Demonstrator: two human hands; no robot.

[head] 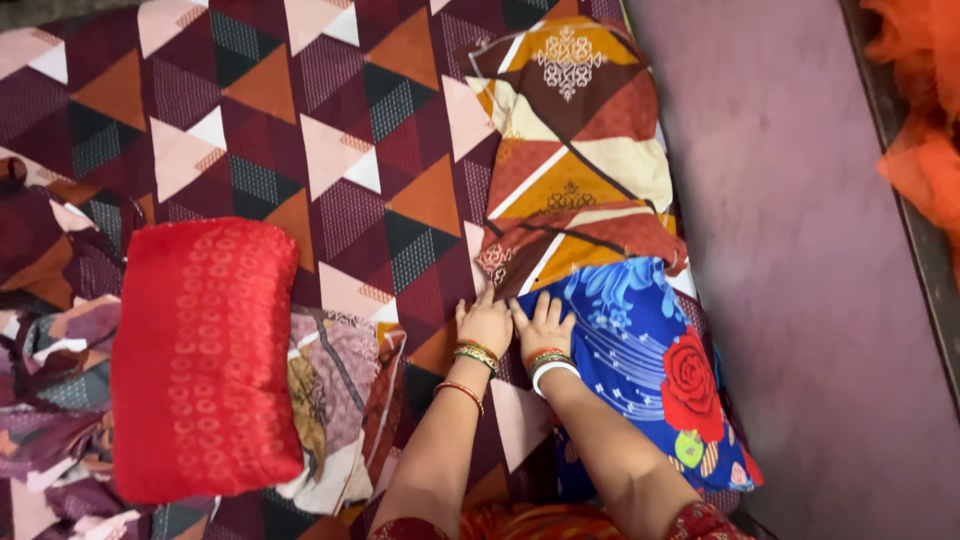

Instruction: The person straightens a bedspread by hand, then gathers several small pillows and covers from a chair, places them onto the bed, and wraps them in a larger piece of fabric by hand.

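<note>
- On the patterned bedsheet point(330, 120), just left of the blue pillow point(640, 350), we see the left hand point(485, 322) lying flat, fingers spread, grasping nothing.
- Right hand point(543, 327) rests palm-down on the blue pillow's near edge, unclenched.
- Brown-and-yellow pillow point(575, 150) lies touching the blue pillow's far end.
- Red cushion point(205, 355) sits well left of it.

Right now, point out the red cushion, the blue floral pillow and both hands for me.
red cushion point(205, 360), head view, middle of its top face.
blue floral pillow point(640, 350), head view, blue cloth left of the red rose.
left hand point(486, 322), head view, back of hand.
right hand point(543, 328), head view, back of hand.
</note>
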